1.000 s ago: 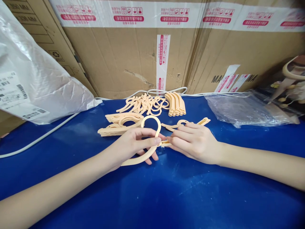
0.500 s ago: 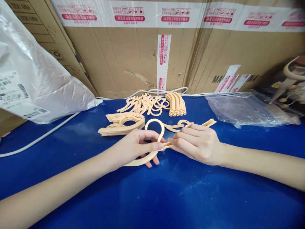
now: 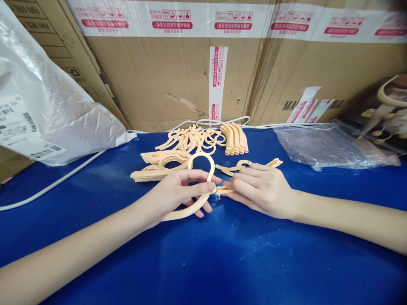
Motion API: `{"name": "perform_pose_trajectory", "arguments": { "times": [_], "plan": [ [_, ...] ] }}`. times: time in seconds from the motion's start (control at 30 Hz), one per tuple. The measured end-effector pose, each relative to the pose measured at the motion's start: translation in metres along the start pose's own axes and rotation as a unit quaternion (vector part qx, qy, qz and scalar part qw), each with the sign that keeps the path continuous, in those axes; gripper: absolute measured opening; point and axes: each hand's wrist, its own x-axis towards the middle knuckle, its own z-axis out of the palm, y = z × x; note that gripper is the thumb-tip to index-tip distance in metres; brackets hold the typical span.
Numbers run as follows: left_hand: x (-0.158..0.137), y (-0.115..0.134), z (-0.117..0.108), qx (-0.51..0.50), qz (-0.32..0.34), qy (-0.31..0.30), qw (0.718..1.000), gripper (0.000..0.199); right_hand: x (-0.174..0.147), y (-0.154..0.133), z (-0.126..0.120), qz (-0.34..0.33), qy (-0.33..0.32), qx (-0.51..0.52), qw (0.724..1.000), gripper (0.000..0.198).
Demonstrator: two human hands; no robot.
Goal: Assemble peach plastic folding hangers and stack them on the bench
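My left hand [image 3: 178,188] pinches a cream plastic hanger hook piece [image 3: 211,165] between thumb and fingers; its hook curves upward and its arm sweeps down to the left. My right hand [image 3: 262,191] is closed over a narrow, channelled hanger arm [image 3: 224,191], whose far end pokes out beyond the knuckles. A small gap separates the arm's near end from the hook piece. Just behind my right hand lies another hooked hanger piece [image 3: 231,170]. Beside my left hand sits a stack of hanger pieces with hooks [image 3: 155,173].
At the back of the blue table [image 3: 203,262] are a loose pile of small curved pieces [image 3: 190,139] and a stack of hanger arms [image 3: 235,139]. Cardboard boxes [image 3: 159,76] stand behind. A white plastic bag [image 3: 57,106] leans at left; clear plastic wrap [image 3: 318,146] lies right.
My left hand and the hook piece have shifted slightly left. The hook piece and the arm's near end, together before, are now a little apart.
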Motion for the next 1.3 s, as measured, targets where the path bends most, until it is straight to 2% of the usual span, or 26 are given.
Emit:
{"name": "perform_pose_trajectory", "arguments": {
  "times": [0.13, 0.67, 0.97, 1.13, 1.3],
  "plan": [
    [0.0, 0.0, -0.001, -0.004, 0.004, -0.011, 1.0, 0.03, -0.001, 0.0, 0.002, -0.024, -0.006, -0.014, 1.0, 0.027],
    [-0.001, 0.002, 0.0, 0.037, -0.014, -0.046, 0.998, 0.022, -0.005, -0.001, 0.003, -0.052, -0.004, -0.024, 0.998, 0.022],
    [-0.001, 0.003, 0.003, 0.035, -0.025, -0.055, 0.998, 0.018, -0.002, -0.002, 0.0, -0.082, 0.006, -0.019, 0.996, 0.029],
    [0.0, -0.002, 0.004, 0.022, -0.01, -0.061, 0.998, 0.019, -0.002, -0.002, -0.001, -0.085, 0.008, -0.025, 0.996, 0.029],
    [-0.003, -0.002, 0.008, 0.04, 0.037, -0.055, 0.997, 0.015, -0.002, -0.001, -0.001, -0.091, 0.008, -0.03, 0.995, 0.027]
  ]
}}
